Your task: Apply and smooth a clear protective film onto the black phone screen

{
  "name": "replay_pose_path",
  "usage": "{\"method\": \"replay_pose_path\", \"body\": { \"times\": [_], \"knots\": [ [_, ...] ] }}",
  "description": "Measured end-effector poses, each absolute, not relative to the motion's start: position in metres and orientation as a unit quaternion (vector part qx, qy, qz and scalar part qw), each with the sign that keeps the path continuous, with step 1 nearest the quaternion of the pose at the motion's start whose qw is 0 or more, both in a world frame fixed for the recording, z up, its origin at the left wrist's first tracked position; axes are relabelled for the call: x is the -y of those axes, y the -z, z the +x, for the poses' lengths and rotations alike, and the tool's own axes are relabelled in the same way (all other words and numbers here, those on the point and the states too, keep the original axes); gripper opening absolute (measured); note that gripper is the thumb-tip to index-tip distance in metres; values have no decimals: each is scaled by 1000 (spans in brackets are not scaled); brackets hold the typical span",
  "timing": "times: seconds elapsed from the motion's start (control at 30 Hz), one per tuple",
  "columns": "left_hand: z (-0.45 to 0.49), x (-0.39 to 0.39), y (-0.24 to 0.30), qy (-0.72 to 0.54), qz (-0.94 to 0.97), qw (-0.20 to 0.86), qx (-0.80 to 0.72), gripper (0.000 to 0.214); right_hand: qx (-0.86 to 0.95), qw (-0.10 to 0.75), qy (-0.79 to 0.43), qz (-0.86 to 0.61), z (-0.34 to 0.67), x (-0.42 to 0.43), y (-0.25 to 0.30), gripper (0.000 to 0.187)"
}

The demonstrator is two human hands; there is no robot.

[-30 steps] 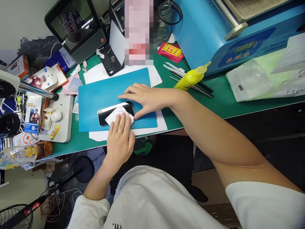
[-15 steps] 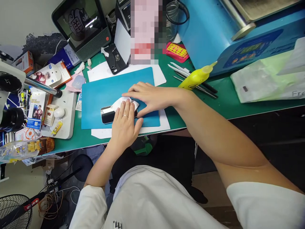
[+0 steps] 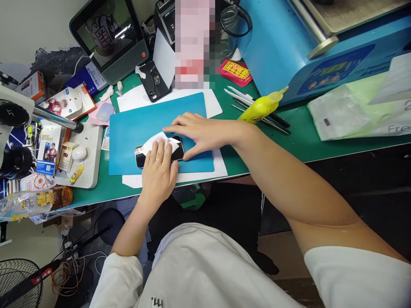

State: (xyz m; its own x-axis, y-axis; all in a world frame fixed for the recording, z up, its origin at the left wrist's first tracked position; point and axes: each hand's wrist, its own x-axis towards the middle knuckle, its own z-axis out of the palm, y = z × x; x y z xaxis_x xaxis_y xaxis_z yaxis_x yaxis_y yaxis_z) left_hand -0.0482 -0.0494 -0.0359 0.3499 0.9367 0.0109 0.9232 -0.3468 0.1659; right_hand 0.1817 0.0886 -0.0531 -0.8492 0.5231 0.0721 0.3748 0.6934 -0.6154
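A smartphone [image 3: 140,159] with a black glossy face lies flat on a blue mat [image 3: 125,124]. A white wipe [image 3: 157,139], crumpled, covers part of its face. With fingers stretched flat, my left hand [image 3: 158,171] presses the wipe onto the phone; a ring circles one finger. My right hand [image 3: 201,131] is spread around the phone's right end. Its thumb tip rests at the lower right corner, while the index finger reaches along the far side, by the wipe. Whether that fingertip touches the phone I cannot tell.
Behind the mat stand an opened dark phone part [image 3: 156,82] and a screen device [image 3: 107,34]. To the right lie a yellow squeeze bottle [image 3: 261,108], thin tools and a blue machine [image 3: 272,47]. Small boxes, a white tray [image 3: 91,167] and a plastic bottle [image 3: 35,202] crowd the left.
My left hand has slid left along the phone, carrying the wipe, and more of the phone's right end shows. My right hand stays at about the same place.
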Motion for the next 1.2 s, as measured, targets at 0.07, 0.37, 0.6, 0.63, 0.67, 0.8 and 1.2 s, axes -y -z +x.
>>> {"method": "replay_pose_path", "body": {
  "times": [0.07, 0.37, 0.6, 0.63, 0.67, 0.8, 1.2],
  "knots": [
    [-45, 42, 38, -54, 817, 59, -571, 57, 911, 119, -305, -249, 182, -88, 52, 98],
    [-47, 47, 36, -59, 814, 57, -575, 56, 912, 115, -308, -246, 181, -90, 55, 102],
    [-41, 40, 32, -42, 809, 63, -583, 55, 910, 121, -309, -247, 182, -89, 55, 102],
    [-42, 42, 32, -40, 808, 63, -584, 56, 910, 118, -310, -248, 182, -89, 54, 102],
    [-44, 45, 31, -40, 808, 63, -584, 56, 910, 114, -311, -249, 182, -89, 53, 102],
    [-52, 60, 30, -47, 808, 62, -584, 56, 908, 122, -312, -251, 181, -89, 55, 104],
    [-39, 39, 35, -44, 819, 53, -570, 59, 910, 133, -310, -241, 181, -90, 59, 101]
  ]
}}
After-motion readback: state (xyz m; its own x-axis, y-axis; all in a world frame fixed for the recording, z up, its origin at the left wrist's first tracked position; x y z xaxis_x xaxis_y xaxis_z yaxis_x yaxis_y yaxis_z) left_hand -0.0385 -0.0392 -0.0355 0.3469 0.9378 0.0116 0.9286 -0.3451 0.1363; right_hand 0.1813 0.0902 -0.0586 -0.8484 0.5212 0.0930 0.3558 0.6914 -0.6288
